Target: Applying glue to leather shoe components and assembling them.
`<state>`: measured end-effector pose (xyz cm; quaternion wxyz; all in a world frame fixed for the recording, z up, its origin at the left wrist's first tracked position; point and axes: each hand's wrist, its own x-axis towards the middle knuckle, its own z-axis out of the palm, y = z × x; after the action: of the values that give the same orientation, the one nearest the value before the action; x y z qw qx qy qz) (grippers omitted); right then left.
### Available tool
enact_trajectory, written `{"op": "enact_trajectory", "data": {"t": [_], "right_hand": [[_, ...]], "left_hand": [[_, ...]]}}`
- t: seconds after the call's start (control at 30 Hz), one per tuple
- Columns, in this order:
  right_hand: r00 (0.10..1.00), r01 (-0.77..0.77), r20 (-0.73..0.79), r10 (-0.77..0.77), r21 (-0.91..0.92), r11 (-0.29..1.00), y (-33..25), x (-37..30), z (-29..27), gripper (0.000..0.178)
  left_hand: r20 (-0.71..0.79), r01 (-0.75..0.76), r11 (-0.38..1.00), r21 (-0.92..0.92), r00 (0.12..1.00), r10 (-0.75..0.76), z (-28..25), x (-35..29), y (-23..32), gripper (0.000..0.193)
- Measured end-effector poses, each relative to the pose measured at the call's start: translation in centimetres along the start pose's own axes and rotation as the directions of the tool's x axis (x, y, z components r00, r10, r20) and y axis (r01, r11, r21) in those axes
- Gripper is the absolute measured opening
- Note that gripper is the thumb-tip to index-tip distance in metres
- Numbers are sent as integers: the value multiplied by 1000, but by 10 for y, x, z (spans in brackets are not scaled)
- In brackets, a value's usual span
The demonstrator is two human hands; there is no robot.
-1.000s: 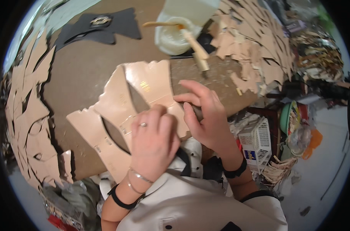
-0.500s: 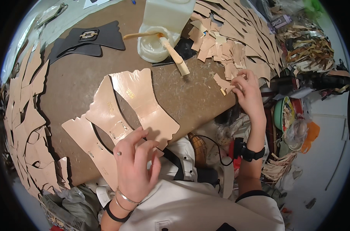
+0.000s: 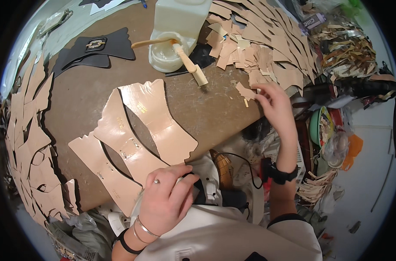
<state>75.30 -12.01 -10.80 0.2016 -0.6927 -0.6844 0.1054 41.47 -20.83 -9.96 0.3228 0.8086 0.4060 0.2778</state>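
Brown tabletop (image 3: 206, 117), middle tan panel (image 3: 126, 140) partly hidden

Middle tan panel (image 3: 123, 137): near end hidden by left hand (image 3: 168, 196) at the surface's (image 3: 215, 115) near edge
White container (image 3: 180, 17): far end cut off above
Gold stamp (image 3: 142, 107): too small to read

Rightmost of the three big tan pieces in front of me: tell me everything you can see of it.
The rightmost tan piece is glossy and looks like leather or imitation leather. Its long sides curve in to a narrow waist, and its ends are wavy. Small gold marking sits toward the far end. It lies flat and slanted on the brown table, its left corners meeting the middle tan piece. The left hand is by its near end; contact is unclear.
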Motion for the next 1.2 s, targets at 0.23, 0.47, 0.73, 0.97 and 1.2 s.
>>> {"op": "enact_trajectory", "data": {"t": [0.23, 0.47, 0.73, 0.97, 1.2], "right_hand": [[992, -78, -101, 81, 34, 996, 9, -6, 27, 22], [975, -187, 31, 220, 647, 739, -66, -27, 11, 22], [893, -307, 439, -99, 755, 580, -189, -20, 89, 24], [794, -242, 559, -237, 650, 721, -210, -10, 106, 21], [844, -60, 457, -281, 602, 796, -216, -7, 110, 21]], "left_hand": [[32, -10, 999, 32, 999, 9, -8, -11, -5, 38], [59, -34, 995, 90, 998, 29, -18, -25, -11, 43], [-49, 61, 920, 387, 998, -45, -12, -43, -14, 39], [-230, 286, 863, 416, 951, -205, -13, -47, -33, 31], [-215, 300, 867, 397, 949, -230, -3, -41, -43, 28]]}}
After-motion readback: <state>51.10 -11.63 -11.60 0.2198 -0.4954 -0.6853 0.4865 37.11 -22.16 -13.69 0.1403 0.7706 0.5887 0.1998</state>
